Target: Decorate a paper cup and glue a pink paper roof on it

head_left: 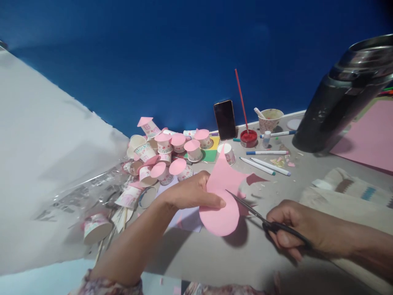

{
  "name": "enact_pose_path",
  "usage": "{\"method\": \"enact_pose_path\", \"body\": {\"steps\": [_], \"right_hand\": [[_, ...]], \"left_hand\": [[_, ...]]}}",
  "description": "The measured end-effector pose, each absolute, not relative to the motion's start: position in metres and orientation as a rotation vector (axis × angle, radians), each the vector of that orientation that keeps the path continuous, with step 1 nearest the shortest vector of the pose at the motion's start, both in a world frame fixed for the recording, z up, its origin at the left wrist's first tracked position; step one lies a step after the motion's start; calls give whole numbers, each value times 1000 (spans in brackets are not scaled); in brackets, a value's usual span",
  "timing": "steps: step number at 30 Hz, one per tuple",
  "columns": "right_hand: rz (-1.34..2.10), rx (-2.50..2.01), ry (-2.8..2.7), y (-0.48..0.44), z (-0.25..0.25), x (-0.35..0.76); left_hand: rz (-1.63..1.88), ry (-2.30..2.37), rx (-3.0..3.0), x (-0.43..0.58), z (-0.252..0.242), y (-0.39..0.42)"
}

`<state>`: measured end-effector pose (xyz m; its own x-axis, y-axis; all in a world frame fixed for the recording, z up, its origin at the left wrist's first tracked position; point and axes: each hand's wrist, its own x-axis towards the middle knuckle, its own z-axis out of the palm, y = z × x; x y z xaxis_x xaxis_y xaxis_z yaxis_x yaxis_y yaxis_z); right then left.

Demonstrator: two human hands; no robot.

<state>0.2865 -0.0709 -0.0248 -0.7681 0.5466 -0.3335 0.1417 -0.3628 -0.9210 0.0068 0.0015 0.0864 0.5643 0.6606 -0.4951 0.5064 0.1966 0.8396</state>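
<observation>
While left hand (190,192) pinches pink paper (221,217), right hand (294,225) grips scissors (251,211)

hands: two, left hand (187,192) and right hand (294,227)
scissors (260,219): one pair
pink paper (219,205): one piece in hand
paper cups (193,150): over a dozen heaped, exact number unclear
white markers (267,153): four
phone (225,119): one
red paint pot (248,138): one
dark flask (337,102): one
</observation>
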Motion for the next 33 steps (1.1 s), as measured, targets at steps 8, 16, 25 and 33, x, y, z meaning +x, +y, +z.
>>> {"method": "enact_pose_path", "body": {"steps": [8,16,25,33], "right_hand": [[2037,-1077,-1503,-70,-16,277],[2001,-1188,-1401,-69,-6,265],[1989,-1091,-1398,-67,-20,271],[1993,-1108,-1407,-66,-22,271]], "left_hand": [[833,1143,1040,12,59,-33],[1161,1155,867,51,35,-51],[1181,1199,830,67,27,-46],[1187,1222,786,71,27,-40]]}}
